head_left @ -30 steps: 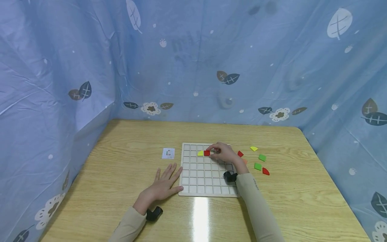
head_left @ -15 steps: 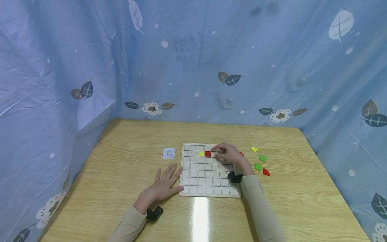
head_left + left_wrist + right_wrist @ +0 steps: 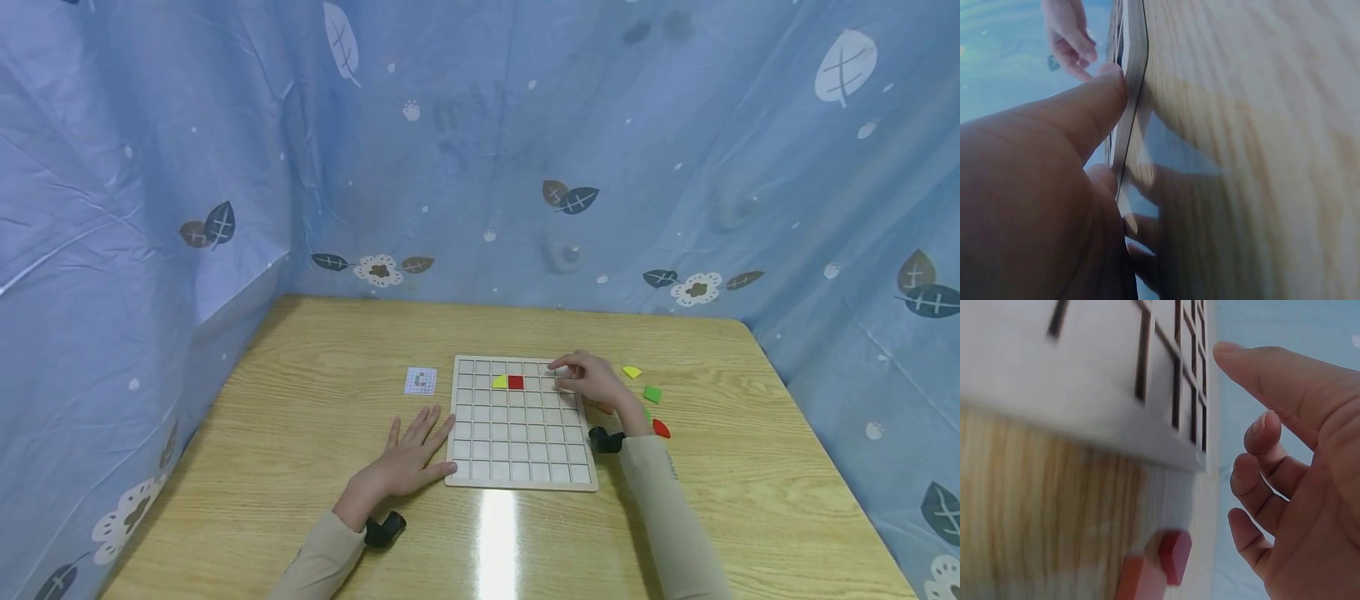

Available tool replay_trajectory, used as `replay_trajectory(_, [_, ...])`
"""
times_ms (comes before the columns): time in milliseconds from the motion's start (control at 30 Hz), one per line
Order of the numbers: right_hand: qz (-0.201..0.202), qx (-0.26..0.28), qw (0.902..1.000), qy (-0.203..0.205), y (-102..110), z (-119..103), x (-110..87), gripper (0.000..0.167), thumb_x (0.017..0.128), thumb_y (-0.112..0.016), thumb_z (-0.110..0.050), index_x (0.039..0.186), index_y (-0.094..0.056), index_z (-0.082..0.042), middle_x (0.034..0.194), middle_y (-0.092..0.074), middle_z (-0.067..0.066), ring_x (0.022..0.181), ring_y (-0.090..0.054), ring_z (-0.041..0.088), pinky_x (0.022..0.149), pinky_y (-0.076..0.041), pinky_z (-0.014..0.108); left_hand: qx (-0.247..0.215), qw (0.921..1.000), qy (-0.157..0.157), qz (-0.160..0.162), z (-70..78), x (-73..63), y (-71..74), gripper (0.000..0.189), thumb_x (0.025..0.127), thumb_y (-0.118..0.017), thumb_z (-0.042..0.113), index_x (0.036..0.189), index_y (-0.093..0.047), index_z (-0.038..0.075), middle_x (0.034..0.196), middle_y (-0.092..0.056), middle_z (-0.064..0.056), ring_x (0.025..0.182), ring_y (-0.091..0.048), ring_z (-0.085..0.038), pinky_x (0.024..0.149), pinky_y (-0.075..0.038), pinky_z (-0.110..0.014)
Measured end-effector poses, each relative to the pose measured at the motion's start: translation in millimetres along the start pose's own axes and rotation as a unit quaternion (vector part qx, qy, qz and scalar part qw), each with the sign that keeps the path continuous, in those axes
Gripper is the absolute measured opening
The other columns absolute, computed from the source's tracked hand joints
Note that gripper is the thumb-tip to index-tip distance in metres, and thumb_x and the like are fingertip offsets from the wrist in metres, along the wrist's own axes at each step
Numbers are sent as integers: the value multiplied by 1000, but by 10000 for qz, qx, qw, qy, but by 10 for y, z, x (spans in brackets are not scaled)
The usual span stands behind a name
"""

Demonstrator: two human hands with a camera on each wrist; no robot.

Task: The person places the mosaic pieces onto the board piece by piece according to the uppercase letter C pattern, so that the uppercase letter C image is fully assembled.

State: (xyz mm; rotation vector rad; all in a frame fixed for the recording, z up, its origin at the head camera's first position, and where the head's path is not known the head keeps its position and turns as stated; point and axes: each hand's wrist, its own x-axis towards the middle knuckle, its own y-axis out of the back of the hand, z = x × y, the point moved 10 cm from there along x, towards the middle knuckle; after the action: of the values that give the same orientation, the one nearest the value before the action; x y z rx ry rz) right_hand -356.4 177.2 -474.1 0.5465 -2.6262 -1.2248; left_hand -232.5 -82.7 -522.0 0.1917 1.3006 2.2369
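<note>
Right hand [image 3: 596, 382] hovers over the far right corner of the grid board [image 3: 517, 454]; index finger stretched out, other fingers loosely curled, holding nothing, as the right wrist view confirms. Red square tile [image 3: 515, 382] sits in a board cell well to the left of that hand, with a yellow quarter-round tile [image 3: 498, 382] touching it on its far side from the hand. Just beyond the hand's right side, loose on the table: a yellow piece [image 3: 632, 372], a green square [image 3: 652, 394], a red curved piece [image 3: 660, 428]. Two red pieces [image 3: 1160, 565] lie below the palm in the right wrist view, next to the board edge.

Left hand [image 3: 408, 454] lies flat, fingers spread, palm on the table [image 3: 750, 500]; its fingertips touch the board's near left edge, and in the left wrist view the thumb [image 3: 1079, 112] presses against the board rim. A small printed card [image 3: 420, 381] lies on the table beyond the left fingers, apart from them.

Table: light wood grain, glossy, with a bright reflection strip near the front edge. Blue curtain [image 3: 150, 167] printed with leaves and flowers surrounds the table on three sides.

Board: pale wood, thin, square, shallow square cells divided by raised ribs. Tiles flat, matte, solid colours. Beige sleeves; a black wrist unit [image 3: 382, 529] on each forearm
</note>
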Motion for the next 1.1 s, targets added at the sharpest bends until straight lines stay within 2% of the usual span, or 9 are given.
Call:
replay_trajectory(133, [85, 8, 9998, 173, 69, 41, -58, 27, 85, -68, -18, 111, -67, -10, 79, -50, 3, 67, -40, 16, 59, -35, 29, -177, 9998, -96, 38, 40, -15, 29, 73, 93, -44, 51, 150, -14, 16, 156, -4, -15, 143, 2, -33, 106, 13, -62])
replay_trajectory(333, [283, -49, 9987, 415, 189, 148, -173, 28, 85, -68, -15, 112, -66, -7, 76, -47, 2, 63, -37, 14, 57, -32, 27, 9, 9999, 8, -120, 46, -13, 24, 73, 94, -43, 51, 150, -13, 17, 156, -2, -13, 143, 3, -32, 107, 11, -61])
replay_trajectory(500, [435, -94, 9986, 270, 311, 267, -252, 29, 84, -68, -13, 112, -66, -6, 77, -50, 4, 63, -40, 14, 56, -35, 28, 166, 9997, 87, -170, 55, -26, 39, 72, 94, -43, 50, 150, -12, 17, 156, -3, -13, 143, 2, -31, 108, 8, -61])
replay_trajectory(700, [390, -190, 9991, -39, 385, 410, -313, 29, 85, -67, -16, 113, -65, -7, 82, -51, 6, 65, -41, 16, 56, -37, 29, 129, 9998, 86, -111, 56, -28, 48, 71, 94, -44, 49, 150, -14, 16, 156, -4, -14, 143, 1, -32, 108, 8, -61])
replay_trajectory(867, [342, -138, 9988, -316, 425, 542, -359, 31, 87, -66, -19, 116, -63, -8, 88, -52, 8, 68, -43, 18, 58, -38, 31, 132, 9999, 88, -2, -38, 4, -26, 74, 92, -40, 57, 150, -10, 22, 157, 0, -7, 143, 5, -27, 108, 12, -59])
replay_trajectory(1100, [421, -224, 9983, -325, 560, 631, -429, 33, 86, -66, -17, 117, -62, -4, 89, -51, 12, 70, -38, 20, 58, -33, 31, 87, 9999, 98, 22, -66, 16, -49, 74, 92, -37, 60, 150, -8, 25, 157, 3, -5, 143, 7, -23, 108, 12, -57])
